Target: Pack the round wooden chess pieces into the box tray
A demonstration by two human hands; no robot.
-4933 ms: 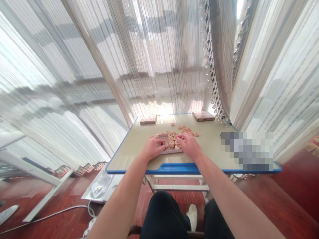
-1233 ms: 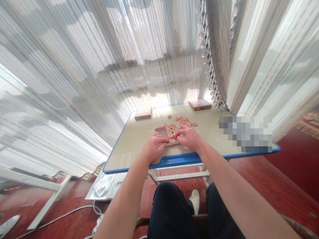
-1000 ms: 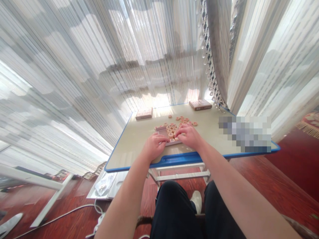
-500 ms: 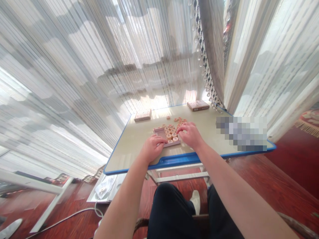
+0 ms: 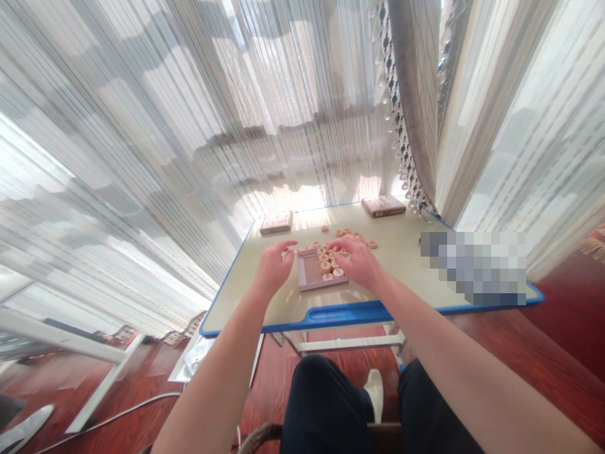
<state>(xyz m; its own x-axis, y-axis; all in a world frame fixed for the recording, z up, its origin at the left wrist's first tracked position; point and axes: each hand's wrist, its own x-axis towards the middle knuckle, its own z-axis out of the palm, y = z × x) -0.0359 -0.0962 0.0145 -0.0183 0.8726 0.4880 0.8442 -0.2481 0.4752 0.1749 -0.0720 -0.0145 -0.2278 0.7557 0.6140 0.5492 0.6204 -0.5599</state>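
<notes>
A shallow light purple box [image 5: 309,271] lies on the table in front of me. Round Chinese chess pieces [image 5: 326,267] with dark characters stand in its right part, while its left part shows bare floor. My left hand [image 5: 275,268] is just left of the box, thumb and fingers apart, holding nothing. Over the box's right side is my right hand [image 5: 358,260], its index finger and thumb spread above the pieces. A piece shows in the gap between them, and I see none gripped. The right hand covers part of the box's right edge.
More loose pieces [image 5: 347,232] lie behind the box, one [image 5: 372,244] right of my hand. Two flat boxes [image 5: 276,223] [image 5: 384,206] sit at the back edge. A blurred-out item [image 5: 472,268] lies at the right. The table [image 5: 236,296] has a blue rim.
My left hand has let go of the box's near left edge and drawn away to the left, opening. The right hand has shifted in over the pieces. The whole view has tilted slightly.
</notes>
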